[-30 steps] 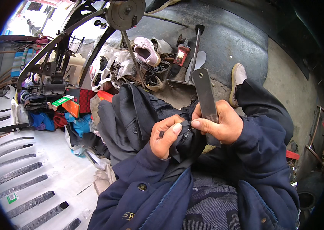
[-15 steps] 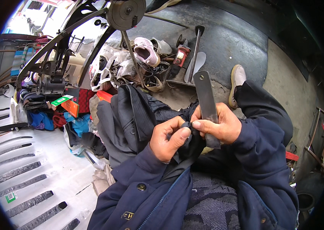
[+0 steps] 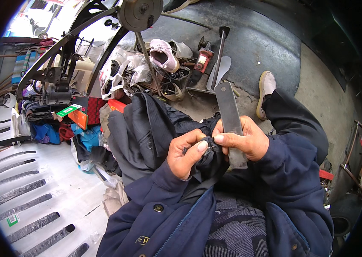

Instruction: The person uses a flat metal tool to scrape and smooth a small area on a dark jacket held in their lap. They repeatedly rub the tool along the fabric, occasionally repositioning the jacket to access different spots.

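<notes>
A dark jacket-like garment (image 3: 140, 128) with a button lies bunched across my lap. My left hand (image 3: 183, 156) is closed in a pinch on a gathered bit of its black cloth, thumb on top. Close beside it, my right hand (image 3: 253, 141) grips a long, flat metal blade (image 3: 229, 107), which has a hole near its upper end and points away from me. The right thumb and fingertips also meet the bunched cloth next to my left fingers. What exactly lies between the fingertips is too small to make out.
A black hand-cranked sewing machine (image 3: 57, 77) stands at the upper left. Beyond my lap are a pink shoe (image 3: 164, 55), a red angle grinder (image 3: 203, 60) and a metal shoe stand (image 3: 219, 60). Several wrapped dark strips (image 3: 33, 227) lie on a white sheet at left.
The blade has tilted slightly, and its face now catches more light. My left thumb has shifted a little on the cloth, showing more of the bunched fold.
</notes>
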`<state>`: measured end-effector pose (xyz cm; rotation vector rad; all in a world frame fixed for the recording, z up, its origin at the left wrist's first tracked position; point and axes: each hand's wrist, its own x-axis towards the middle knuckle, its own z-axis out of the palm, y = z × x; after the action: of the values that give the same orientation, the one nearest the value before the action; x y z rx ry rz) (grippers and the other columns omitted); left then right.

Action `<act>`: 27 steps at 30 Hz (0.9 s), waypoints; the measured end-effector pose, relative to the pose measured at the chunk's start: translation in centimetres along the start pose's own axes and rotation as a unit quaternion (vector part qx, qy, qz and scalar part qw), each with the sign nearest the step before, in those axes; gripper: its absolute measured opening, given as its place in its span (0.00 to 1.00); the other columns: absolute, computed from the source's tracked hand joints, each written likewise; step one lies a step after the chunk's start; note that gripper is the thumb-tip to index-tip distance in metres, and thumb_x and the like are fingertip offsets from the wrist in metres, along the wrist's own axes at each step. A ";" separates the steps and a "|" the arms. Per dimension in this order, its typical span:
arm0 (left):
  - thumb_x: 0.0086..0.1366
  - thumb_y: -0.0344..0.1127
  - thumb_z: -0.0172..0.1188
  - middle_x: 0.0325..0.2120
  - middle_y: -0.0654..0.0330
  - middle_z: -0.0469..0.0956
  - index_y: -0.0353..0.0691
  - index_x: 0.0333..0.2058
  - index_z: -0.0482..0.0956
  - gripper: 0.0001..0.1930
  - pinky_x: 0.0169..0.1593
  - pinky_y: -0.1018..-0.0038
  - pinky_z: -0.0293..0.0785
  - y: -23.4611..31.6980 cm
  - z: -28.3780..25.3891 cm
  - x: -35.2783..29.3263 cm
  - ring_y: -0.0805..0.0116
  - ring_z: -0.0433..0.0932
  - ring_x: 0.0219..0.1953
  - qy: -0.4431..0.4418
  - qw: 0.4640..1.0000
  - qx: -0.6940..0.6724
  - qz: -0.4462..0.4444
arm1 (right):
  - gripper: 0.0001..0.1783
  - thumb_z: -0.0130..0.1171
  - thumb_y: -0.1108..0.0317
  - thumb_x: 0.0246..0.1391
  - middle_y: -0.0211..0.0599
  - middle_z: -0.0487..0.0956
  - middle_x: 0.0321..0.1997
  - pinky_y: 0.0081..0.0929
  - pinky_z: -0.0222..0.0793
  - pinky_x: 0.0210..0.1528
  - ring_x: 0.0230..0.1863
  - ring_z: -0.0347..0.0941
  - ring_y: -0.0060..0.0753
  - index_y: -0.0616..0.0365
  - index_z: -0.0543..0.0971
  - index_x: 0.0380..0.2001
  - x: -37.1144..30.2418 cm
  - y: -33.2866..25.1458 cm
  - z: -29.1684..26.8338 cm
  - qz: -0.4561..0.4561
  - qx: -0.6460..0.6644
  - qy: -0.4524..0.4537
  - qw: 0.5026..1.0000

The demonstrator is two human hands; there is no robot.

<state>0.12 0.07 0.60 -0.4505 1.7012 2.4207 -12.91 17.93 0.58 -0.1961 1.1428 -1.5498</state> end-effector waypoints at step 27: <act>0.69 0.29 0.53 0.24 0.72 0.68 0.34 0.31 0.74 0.06 0.34 0.80 0.62 0.1 1.3 0.7 0.84 0.62 0.30 0.018 0.998 0.061 -0.027 | 0.17 0.52 0.76 0.62 0.40 0.76 0.43 0.27 0.68 0.52 0.44 0.73 0.26 0.63 0.68 0.54 0.0 0.7 1.6 -0.322 -0.191 0.149 0.915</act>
<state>-0.78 1.19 0.89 -0.5191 1.8143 2.2683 -11.40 17.16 0.93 -0.6723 1.7400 -1.9526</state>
